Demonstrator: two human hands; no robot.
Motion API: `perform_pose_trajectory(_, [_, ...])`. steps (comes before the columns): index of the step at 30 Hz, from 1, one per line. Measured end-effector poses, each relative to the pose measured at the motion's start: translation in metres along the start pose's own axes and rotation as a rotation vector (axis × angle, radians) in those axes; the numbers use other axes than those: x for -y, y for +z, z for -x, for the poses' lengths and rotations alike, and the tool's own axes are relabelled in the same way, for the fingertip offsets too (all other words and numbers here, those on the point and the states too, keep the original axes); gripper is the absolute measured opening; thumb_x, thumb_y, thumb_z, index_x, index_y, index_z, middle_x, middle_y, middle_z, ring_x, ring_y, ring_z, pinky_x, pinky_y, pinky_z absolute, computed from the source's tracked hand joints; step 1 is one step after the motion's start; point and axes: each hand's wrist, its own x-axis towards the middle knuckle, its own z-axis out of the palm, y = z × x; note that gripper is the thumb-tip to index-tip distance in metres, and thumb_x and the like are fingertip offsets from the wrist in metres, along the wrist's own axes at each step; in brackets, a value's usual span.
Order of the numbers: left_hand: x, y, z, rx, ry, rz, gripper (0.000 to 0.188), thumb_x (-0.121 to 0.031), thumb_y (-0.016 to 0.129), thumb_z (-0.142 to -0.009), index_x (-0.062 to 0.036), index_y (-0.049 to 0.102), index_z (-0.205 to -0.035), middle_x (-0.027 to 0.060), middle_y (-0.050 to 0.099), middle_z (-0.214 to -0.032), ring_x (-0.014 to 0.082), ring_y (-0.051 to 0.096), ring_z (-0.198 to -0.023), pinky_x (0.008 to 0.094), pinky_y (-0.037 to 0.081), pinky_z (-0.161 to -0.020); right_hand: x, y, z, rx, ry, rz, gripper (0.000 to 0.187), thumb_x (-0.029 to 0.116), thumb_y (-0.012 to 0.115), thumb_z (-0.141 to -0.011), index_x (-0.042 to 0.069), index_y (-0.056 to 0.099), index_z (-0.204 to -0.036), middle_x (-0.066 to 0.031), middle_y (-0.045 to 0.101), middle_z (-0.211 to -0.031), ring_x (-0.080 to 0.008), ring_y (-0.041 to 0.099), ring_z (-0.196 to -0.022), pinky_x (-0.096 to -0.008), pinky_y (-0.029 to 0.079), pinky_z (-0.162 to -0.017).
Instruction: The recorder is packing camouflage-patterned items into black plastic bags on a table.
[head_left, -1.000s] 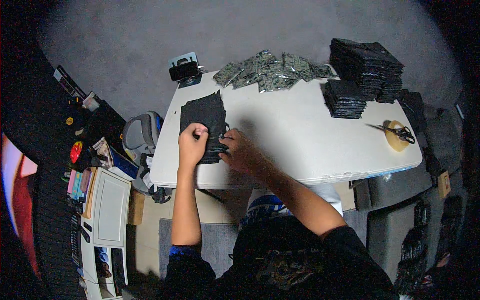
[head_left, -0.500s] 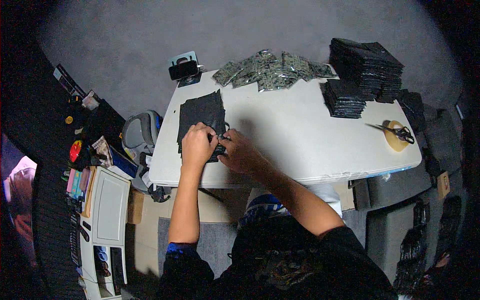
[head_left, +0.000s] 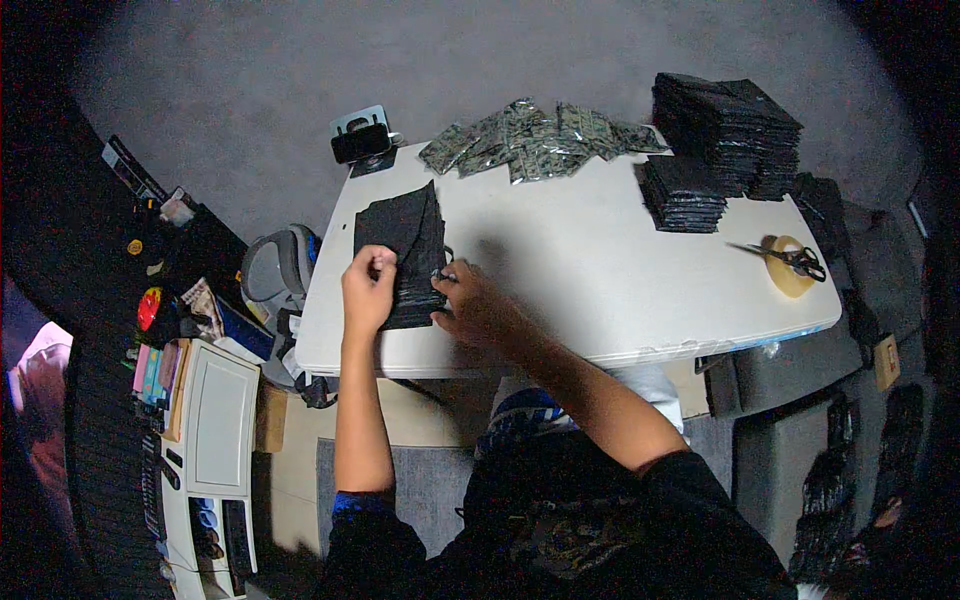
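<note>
A pile of flat, dark black pieces (head_left: 420,240), thin like bags or folded cloth, lies at the left of the white table (head_left: 580,290). Over the pile's left side, my left hand (head_left: 370,287) is closed, fingertips pinched at the edge of the top piece, where a slanting fold line runs up to the far corner. At the pile's right edge sits my right hand (head_left: 465,300), its thumb and fingers drawn together around something small and dark that I cannot make out. A thin black loop shows just beyond those fingers.
Clear packets with a green camouflage look (head_left: 540,140) lie along the far edge. Black stacks (head_left: 725,135) stand at the far right. Scissors (head_left: 800,262) rest on a tape roll (head_left: 785,280) near the right edge. A phone on a stand (head_left: 360,142) is at the far left corner.
My left hand has moved left, away from my right hand, and the top piece now shows a slanting fold. My right hand stays at the pile's right edge.
</note>
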Motion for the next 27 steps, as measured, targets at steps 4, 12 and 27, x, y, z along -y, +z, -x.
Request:
perform_pose_trajectory(4, [0.001,-0.014,-0.003,-0.108,-0.068,0.255,0.012,-0.012,0.059,-0.107,-0.0026,0.064,-0.1,-0.0056,0.053,-0.084,0.0053,0.045,-0.075,0.0235,0.036,-0.067,0.001,0.0,-0.001,0.004,0.021,0.0,0.058,0.023,0.086,-0.083,-0.007,0.067,-0.128,-0.0269,0.057,-0.129,-0.0431,0.06,-0.121,-0.0475,0.051,-0.107])
perform_pose_trajectory(12, [-0.051,-0.002,-0.003,-0.165,-0.05,0.44,0.015,-0.019,0.06,-0.11,-0.0059,0.063,-0.103,-0.0082,0.049,-0.083,0.0034,0.043,-0.074,0.021,0.034,-0.067,-0.01,0.0,0.001,-0.256,0.034,-0.064,0.075,0.031,0.089,-0.083,-0.003,0.057,-0.142,-0.0269,0.054,-0.138,-0.04,0.058,-0.128,-0.0472,0.051,-0.107])
perform_pose_trajectory(27, [-0.092,0.143,-0.014,0.344,-0.092,0.929,0.038,-0.034,0.06,-0.11,0.0018,0.072,-0.108,0.0163,0.074,-0.121,0.0235,0.07,-0.113,0.0382,0.056,-0.096,-0.07,-0.178,0.071,-0.39,0.565,-0.561,0.031,0.005,0.064,-0.099,-0.001,0.067,-0.129,0.0097,0.053,-0.075,-0.002,0.043,-0.064,-0.0209,0.035,-0.057])
